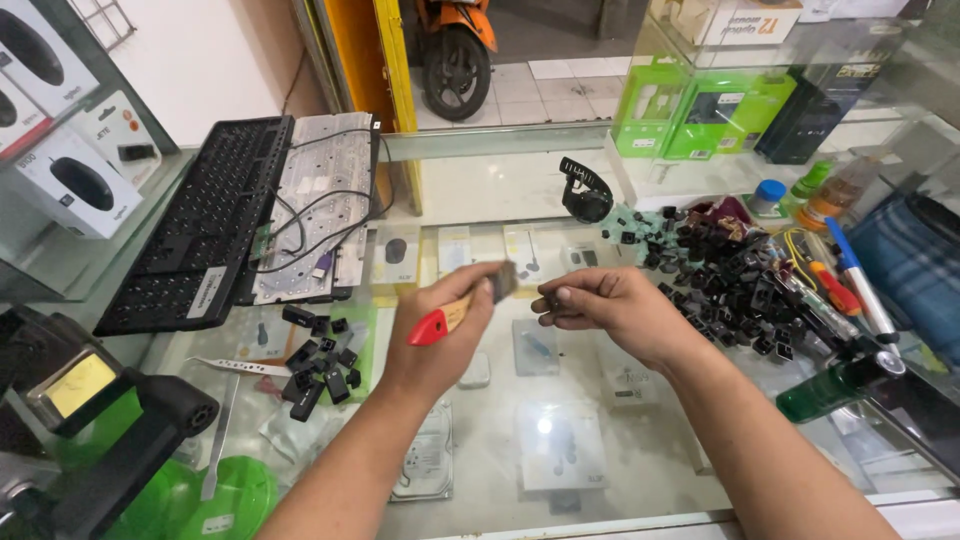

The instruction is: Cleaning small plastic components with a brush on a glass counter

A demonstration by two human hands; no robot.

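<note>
Above the glass counter [560, 440], the left hand [440, 345] has its fingers clamped on one red-tipped wooden-handled brush [462, 308]; the right hand [610, 305] pinches one small black keycap [541, 306] just beside the bristles.

We see a brush [462, 309] with a red tip on its pale wooden handle and dark bristles. The loose keycaps, both the big heap [735, 280] and the small cluster [322, 365], are black. The keyboard frame [200, 225] is black as well, while the membrane sheet [322, 205] beside it is silvery white with black cables across it. We note bright green boxes [690, 115] behind the glass, white boxes printed with black mice [70, 180], an orange scooter [457, 45], a yellow door frame [392, 60] and a green plastic dish [215, 500].
</note>
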